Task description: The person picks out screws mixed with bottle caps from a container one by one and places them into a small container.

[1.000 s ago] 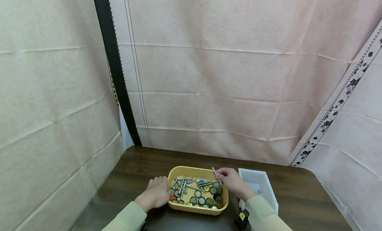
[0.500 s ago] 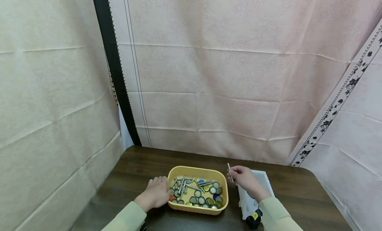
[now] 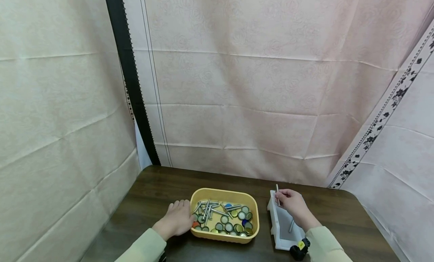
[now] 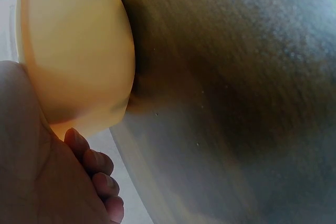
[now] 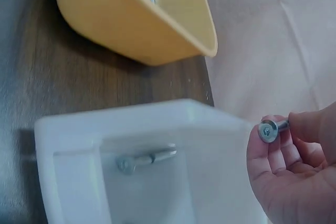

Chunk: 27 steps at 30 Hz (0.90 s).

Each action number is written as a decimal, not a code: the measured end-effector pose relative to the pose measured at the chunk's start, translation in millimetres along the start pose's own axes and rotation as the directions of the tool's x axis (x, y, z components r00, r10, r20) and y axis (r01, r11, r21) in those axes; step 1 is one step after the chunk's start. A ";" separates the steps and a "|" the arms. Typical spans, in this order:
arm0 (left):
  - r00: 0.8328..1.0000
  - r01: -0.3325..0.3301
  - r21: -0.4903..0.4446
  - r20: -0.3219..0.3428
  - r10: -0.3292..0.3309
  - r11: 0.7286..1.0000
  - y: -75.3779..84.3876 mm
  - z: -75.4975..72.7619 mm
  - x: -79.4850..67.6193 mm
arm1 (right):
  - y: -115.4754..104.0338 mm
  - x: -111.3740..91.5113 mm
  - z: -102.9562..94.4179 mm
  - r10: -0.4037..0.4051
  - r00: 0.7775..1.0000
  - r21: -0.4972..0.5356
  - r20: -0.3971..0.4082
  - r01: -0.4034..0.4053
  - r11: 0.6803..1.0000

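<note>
My right hand [image 3: 294,206] pinches a silver bolt [image 5: 269,131] between thumb and fingers, over the far part of a white tray [image 3: 276,233]. The bolt's round flat head with a socket faces the right wrist camera. Another bolt [image 5: 149,161] lies on the white tray's floor. My left hand [image 3: 176,217] holds the left side of a yellow tub [image 3: 225,237], its thumb at the rim and its other fingers [image 4: 100,162] bent along the outside. Inside the tub, several silver bolts [image 3: 207,209] lie piled at the left and middle, with bottle caps [image 3: 228,227] along the front and right.
The yellow tub and white tray stand side by side on a dark wooden table [image 3: 162,183], with a narrow gap between them. Pale cloth [image 3: 237,104] hangs behind the table and at both sides. A black device with a yellow label [image 3: 300,249] sits at my right wrist.
My right hand has carried the bolt rightward from above the yellow tub to above the white tray. My left hand has stayed at the tub.
</note>
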<state>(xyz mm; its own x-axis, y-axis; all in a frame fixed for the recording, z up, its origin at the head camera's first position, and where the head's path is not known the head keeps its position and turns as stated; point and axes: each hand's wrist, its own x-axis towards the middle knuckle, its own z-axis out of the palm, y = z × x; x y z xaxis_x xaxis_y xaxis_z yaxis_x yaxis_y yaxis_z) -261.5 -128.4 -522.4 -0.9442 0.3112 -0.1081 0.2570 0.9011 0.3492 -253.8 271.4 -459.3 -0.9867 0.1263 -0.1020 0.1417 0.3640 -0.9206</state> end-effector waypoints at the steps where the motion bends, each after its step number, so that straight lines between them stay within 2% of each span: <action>1: 1.000 0.002 0.000 0.001 -0.002 1.000 -0.4 0.2 0.1 | 1.6 0.1 -1.4 0.008 1.000 -0.006 -0.003 -0.008 1.000; 6: 1.000 0.000 -0.001 0.005 0.000 1.000 -1.5 0.9 -0.8 | 10.0 0.2 -5.7 0.035 0.999 -0.043 -0.019 -0.036 0.998; 13: 1.000 -0.012 -0.002 0.008 0.012 1.000 -0.7 0.5 -1.0 | 29.7 2.1 -2.9 0.073 0.995 -0.150 -0.072 -0.083 0.985; 21: 1.000 0.004 -0.011 0.006 -0.004 1.000 1.4 -0.1 -1.0 | 51.0 3.6 2.5 0.051 0.997 -0.214 -0.064 -0.064 0.975; 27: 1.000 0.003 -0.011 -0.002 -0.003 1.000 0.8 0.1 -0.5 | 60.4 3.4 3.5 0.077 0.996 -0.282 -0.043 -0.086 0.955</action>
<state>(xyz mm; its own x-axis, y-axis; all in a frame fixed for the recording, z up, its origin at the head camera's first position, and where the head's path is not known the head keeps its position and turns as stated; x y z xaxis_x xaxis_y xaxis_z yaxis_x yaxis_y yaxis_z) -260.8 -127.8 -522.2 -0.9453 0.3080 -0.1073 0.2520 0.8986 0.3591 -248.9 290.6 -516.5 -0.9687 0.1930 -0.1560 0.2421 0.5975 -0.7644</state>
